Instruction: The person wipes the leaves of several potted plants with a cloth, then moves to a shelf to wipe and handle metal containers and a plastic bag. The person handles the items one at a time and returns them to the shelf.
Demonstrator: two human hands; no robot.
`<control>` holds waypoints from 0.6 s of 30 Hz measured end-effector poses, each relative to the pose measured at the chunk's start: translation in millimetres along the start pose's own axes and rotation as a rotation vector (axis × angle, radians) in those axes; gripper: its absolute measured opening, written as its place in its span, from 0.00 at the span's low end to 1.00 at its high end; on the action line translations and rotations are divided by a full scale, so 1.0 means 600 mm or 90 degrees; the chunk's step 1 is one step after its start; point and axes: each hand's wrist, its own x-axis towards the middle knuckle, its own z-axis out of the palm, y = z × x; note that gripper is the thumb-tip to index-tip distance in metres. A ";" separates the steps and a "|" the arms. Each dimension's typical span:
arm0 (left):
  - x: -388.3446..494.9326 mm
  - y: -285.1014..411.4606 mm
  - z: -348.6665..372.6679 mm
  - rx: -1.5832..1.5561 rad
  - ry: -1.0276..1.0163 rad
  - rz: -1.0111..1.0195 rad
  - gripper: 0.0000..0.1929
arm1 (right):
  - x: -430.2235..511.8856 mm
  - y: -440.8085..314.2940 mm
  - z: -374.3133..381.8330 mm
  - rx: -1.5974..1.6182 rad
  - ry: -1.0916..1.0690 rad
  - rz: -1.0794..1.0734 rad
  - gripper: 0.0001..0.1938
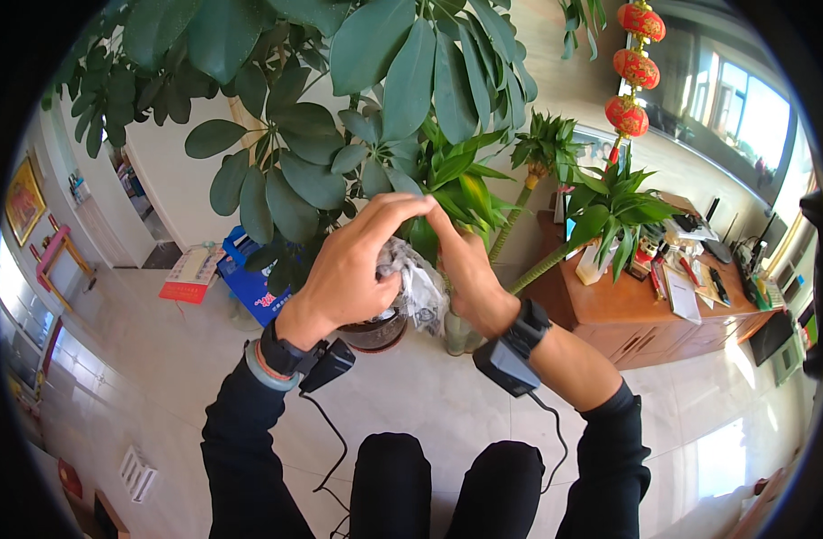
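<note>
My left hand (344, 266) holds a crumpled grey-white cloth or thin bag (421, 293) under its curved fingers, with the thumb against it. Loose folds hang down between the two hands. My right hand (475, 273) is raised beside it, its fingertips meeting those of the left in an arch. What lies under the right fingers is hidden. Just beyond the hands are the green leaves (465, 182) of a dracaena-like plant. Broad dark leaves of a schefflera (297, 178) spread above and to the left. Below the cloth stands a dark plant pot (377, 333).
At right, a wooden cabinet (600, 316) carries papers, pens and small items. Thick plant stems (539, 269) lean towards it. Red lanterns (627, 116) hang before a television (714, 101). A blue gift bag (249, 286) stands on the tiled floor (162, 377). Cables trail from both wrist devices.
</note>
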 end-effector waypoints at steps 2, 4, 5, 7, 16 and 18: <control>0.013 -0.004 -0.003 -0.004 -0.069 -0.004 0.42 | 0.015 -0.008 0.013 0.050 0.027 0.035 0.44; 0.023 -0.008 -0.005 -0.022 -0.086 -0.061 0.43 | 0.029 -0.011 0.019 0.032 0.034 0.044 0.45; 0.026 -0.010 -0.005 -0.025 -0.094 -0.090 0.44 | 0.038 -0.011 0.018 0.016 0.044 0.058 0.42; 0.027 -0.012 -0.012 -0.012 -0.109 -0.155 0.45 | 0.051 -0.010 0.007 -0.012 0.065 0.089 0.37; 0.007 0.000 -0.028 -0.020 -0.080 -0.193 0.37 | 0.032 -0.010 -0.110 0.201 -0.051 -0.013 0.13; 0.013 0.003 -0.022 -0.083 -0.038 -0.177 0.34 | 0.025 -0.010 -0.132 0.215 -0.062 -0.016 0.14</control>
